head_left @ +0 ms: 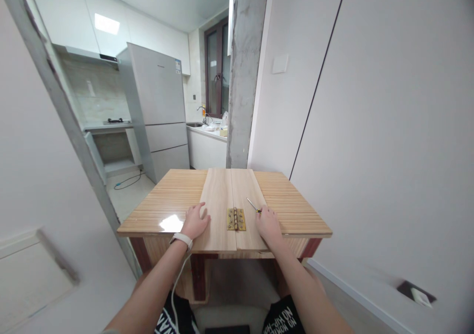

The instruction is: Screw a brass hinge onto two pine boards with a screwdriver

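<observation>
Two pale wooden boards [218, 195] lie side by side on a striped wooden table [170, 200], joined near the front by a brass hinge [236, 219]. My left hand [195, 221] rests flat on the left board, just left of the hinge, and a white band sits on that wrist. My right hand [268, 225] lies on the right board and holds a small screwdriver [254, 205] whose shaft points away toward the far left.
A grey fridge [159, 111] and kitchen counter with a sink [205, 131] stand behind the table. A concrete pillar [246, 72] rises at the table's far edge. White walls close in on both sides. A cable lies on the floor [128, 181].
</observation>
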Motion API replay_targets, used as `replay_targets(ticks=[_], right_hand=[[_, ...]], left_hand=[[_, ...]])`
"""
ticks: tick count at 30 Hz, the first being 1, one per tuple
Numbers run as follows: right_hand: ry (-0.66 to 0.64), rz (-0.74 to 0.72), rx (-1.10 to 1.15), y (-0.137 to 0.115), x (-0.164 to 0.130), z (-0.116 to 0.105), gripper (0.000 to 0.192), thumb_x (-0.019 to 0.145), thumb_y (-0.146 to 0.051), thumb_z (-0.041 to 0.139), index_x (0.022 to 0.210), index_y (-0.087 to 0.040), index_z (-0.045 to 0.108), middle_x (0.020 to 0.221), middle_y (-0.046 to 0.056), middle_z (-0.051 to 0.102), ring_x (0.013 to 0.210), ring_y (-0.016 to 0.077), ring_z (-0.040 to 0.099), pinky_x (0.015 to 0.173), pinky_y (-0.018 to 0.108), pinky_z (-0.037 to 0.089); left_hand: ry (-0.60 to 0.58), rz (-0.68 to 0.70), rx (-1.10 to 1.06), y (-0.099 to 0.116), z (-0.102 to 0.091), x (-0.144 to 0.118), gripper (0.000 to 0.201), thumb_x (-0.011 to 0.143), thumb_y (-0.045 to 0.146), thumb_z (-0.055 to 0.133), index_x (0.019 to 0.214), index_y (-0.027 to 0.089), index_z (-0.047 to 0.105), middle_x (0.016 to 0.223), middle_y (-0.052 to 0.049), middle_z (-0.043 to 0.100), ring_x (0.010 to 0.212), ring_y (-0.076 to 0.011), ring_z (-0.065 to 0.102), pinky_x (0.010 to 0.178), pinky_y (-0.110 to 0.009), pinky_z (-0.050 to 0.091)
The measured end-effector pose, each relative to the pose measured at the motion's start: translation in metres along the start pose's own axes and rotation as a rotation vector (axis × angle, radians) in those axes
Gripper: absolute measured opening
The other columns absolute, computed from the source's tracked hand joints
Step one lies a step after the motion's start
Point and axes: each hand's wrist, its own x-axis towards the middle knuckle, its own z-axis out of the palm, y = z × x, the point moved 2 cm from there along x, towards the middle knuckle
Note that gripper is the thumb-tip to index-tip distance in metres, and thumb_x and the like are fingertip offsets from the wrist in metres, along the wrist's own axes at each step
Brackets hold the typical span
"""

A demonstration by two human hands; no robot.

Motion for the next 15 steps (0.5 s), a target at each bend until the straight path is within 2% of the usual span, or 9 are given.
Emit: replay_targets(ticks=[4,8,15], right_hand=[[0.006,0.003,-0.015,0.012,0.004,-0.002,0.023,0.099,-0.025,0.044,0.112,-0.014,0.060,0.113,0.019,0.066,0.110,0.0284,0.060,0.098,0.035,0.038],[-0.003,0.017,-0.011,0.033,0.012,-0.010,0.022,0.099,-0.025,0.043,0.109,-0.016,0.060,0.113,0.017,0.068,0.109,0.0266,0.061,0.095,0.033,0.039],[-0.020,0.111,-0.018,0.103,0.031,-0.024,0.021,0.097,-0.026,0.047,0.106,-0.015,0.063,0.109,0.016,0.069,0.104,0.0262,0.063,0.089,0.032,0.042]], left_hand=[[-0.013,0.010,-0.021,0.008,0.006,-0.001,0.056,0.085,0.027,0.065,0.137,0.011,0.056,0.134,-0.019,0.059,0.133,-0.0312,0.049,0.116,-0.042,0.031],[-0.033,0.025,-0.063,0.025,0.016,-0.003,0.057,0.082,0.024,0.067,0.137,0.012,0.057,0.134,-0.019,0.059,0.132,-0.0312,0.051,0.116,-0.041,0.031],[-0.140,0.107,-0.264,0.065,0.051,0.000,0.060,0.078,0.022,0.069,0.136,0.016,0.058,0.141,-0.016,0.058,0.136,-0.0294,0.049,0.119,-0.040,0.031]])
